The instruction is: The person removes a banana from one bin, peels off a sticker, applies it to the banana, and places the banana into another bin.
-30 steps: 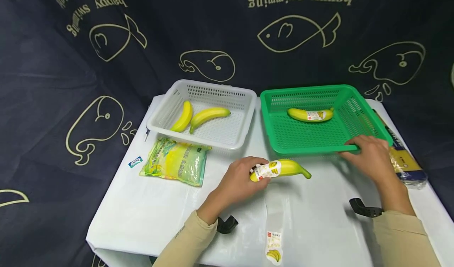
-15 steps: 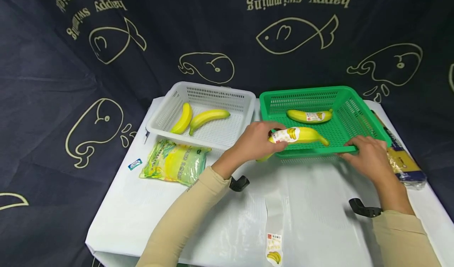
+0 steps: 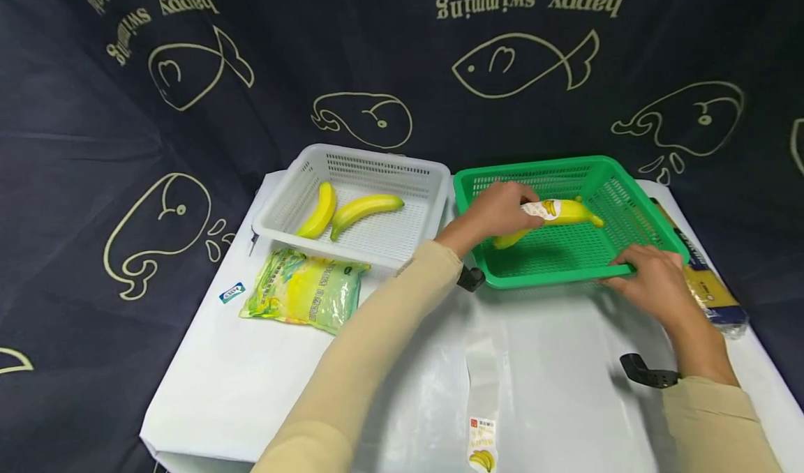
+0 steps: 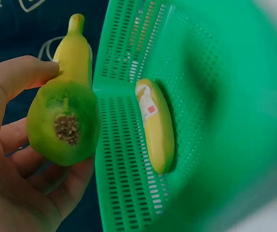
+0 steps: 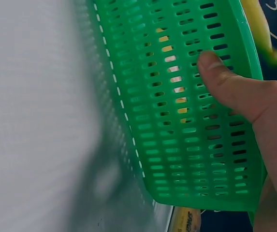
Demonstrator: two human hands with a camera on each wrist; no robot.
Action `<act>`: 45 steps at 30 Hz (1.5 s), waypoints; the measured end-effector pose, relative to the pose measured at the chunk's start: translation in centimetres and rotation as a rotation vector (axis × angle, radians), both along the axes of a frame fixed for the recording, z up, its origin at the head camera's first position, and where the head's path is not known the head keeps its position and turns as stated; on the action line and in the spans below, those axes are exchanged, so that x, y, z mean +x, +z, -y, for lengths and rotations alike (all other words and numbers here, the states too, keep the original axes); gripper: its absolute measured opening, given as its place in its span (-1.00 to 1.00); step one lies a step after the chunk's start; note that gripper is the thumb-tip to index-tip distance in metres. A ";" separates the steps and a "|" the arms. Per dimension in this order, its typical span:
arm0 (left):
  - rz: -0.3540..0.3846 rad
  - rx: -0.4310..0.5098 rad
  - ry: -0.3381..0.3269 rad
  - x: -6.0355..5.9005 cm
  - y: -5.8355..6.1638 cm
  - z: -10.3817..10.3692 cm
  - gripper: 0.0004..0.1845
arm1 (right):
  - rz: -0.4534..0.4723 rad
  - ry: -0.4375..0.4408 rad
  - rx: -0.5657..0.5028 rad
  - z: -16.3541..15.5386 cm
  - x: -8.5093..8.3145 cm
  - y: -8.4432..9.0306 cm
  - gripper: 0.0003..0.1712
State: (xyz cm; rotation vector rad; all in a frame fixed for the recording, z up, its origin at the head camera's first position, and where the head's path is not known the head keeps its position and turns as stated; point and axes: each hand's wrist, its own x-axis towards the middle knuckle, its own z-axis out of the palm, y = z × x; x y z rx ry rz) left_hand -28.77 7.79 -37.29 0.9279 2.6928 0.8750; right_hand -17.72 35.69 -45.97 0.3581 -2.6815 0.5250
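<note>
My left hand point(image 3: 499, 211) grips a yellow banana point(image 3: 571, 213) with a white label, holding it above the green basket point(image 3: 553, 275). In the left wrist view, the banana's green blunt end point(image 4: 63, 125) faces the camera, with the thumb along its side. Another labelled banana point(image 4: 158, 133) lies on the basket floor; in the head view the held banana and hand mostly cover it. My right hand point(image 3: 656, 281) holds the basket's front rim near the right corner. Its thumb point(image 5: 225, 82) presses the slotted outer wall in the right wrist view; the other fingers are mostly hidden.
To the left stands a white basket point(image 3: 326, 247) with two unlabelled bananas point(image 3: 367, 211). A yellow-green plastic bag point(image 3: 308, 288) lies before it, beside a small blue-green label point(image 3: 232, 292). A banana sticker strip point(image 3: 482, 445) lies near the front edge; a wrapped package point(image 3: 710, 291) is at right.
My left hand has carried the banana from above the table, forward and right, over the green basket's rim to above its inside. My right hand stays on the rim.
</note>
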 end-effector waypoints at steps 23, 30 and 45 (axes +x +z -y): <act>-0.127 -0.284 -0.015 -4.0 -4.4 -6.7 -0.68 | -0.006 -0.019 -0.033 -0.3 0.0 -0.5 -0.67; -0.034 -0.372 -0.053 -3.6 -4.9 -6.5 -0.68 | -0.011 -0.018 -0.034 -0.3 -0.3 -0.6 -0.66; 0.061 -0.407 -0.103 -3.4 -6.4 -6.7 -0.80 | 0.007 -0.026 -0.040 -0.5 -0.4 -0.5 -0.68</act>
